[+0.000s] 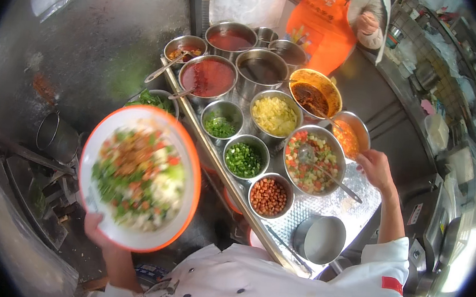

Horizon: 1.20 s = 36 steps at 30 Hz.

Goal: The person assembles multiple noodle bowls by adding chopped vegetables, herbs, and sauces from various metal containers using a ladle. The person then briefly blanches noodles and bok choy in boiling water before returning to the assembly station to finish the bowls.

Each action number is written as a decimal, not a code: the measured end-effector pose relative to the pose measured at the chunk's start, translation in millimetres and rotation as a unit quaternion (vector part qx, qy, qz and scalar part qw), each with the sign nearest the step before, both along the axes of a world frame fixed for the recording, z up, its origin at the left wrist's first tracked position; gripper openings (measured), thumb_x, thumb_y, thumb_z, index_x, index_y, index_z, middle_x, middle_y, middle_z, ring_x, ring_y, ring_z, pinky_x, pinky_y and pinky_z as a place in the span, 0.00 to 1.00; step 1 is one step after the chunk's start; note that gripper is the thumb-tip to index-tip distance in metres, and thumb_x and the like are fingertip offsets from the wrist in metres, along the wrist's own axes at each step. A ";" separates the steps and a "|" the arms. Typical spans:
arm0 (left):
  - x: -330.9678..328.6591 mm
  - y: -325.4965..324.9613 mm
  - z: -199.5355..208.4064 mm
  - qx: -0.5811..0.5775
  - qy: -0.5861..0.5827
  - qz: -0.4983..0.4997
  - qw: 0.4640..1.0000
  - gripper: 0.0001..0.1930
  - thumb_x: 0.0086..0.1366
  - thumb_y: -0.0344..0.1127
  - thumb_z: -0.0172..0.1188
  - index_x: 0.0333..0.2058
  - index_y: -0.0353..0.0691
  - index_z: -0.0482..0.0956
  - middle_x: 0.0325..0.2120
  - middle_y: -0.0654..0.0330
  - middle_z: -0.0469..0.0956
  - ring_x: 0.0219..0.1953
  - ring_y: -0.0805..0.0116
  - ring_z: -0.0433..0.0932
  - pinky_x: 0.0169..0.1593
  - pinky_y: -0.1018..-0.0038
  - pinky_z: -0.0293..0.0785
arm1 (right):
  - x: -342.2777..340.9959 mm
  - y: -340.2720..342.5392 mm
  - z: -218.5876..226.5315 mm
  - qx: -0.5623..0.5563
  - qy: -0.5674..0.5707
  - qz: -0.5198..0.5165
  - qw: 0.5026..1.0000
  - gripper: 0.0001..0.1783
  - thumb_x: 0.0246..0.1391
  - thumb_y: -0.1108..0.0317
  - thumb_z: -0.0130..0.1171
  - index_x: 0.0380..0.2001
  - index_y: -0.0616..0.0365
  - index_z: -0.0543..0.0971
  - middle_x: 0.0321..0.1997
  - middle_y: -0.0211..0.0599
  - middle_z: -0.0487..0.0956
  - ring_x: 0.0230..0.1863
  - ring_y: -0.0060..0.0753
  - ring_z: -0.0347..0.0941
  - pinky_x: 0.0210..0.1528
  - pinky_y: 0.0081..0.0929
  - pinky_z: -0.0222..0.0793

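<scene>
My left hand grips the lower edge of a large white bowl with an orange rim. Chopped greens, diced red and pale pieces and a brown sauce fill the bowl, which hangs off the table's left side. Over at the right, my right hand is closed at the rim of a steel pot of orange-red sauce; what its fingers pinch is hidden. Beside that pot stands a steel pot of diced vegetables with a ladle in it. A yellow-stained pot of dark chili oil is just behind.
Chopped green onions, peanuts, yellow mince and red sauce fill pots on the steel table. An empty-looking steel pot is near me. A person in an orange apron stands across the table.
</scene>
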<state>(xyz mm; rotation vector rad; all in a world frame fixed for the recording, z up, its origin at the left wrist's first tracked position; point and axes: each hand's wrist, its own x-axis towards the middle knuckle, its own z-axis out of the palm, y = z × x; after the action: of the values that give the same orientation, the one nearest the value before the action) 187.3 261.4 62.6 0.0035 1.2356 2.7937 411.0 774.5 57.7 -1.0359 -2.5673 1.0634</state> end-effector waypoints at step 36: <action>-178.4 198.8 -13.1 -0.014 -0.013 -0.309 0.951 0.38 0.44 0.38 0.46 0.58 0.29 0.58 0.54 0.45 0.65 0.55 0.50 0.67 0.59 0.61 0.62 | -181.4 33.3 -13.8 -0.059 0.147 -0.119 0.980 0.16 0.56 0.67 0.52 0.43 0.70 0.75 0.32 0.47 0.81 0.32 0.33 0.78 0.35 0.27 0.74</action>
<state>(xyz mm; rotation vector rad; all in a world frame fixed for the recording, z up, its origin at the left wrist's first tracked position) 8.9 460.2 49.4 0.2969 1.0366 2.2226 229.6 807.8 43.9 -1.0892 -2.1125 1.2121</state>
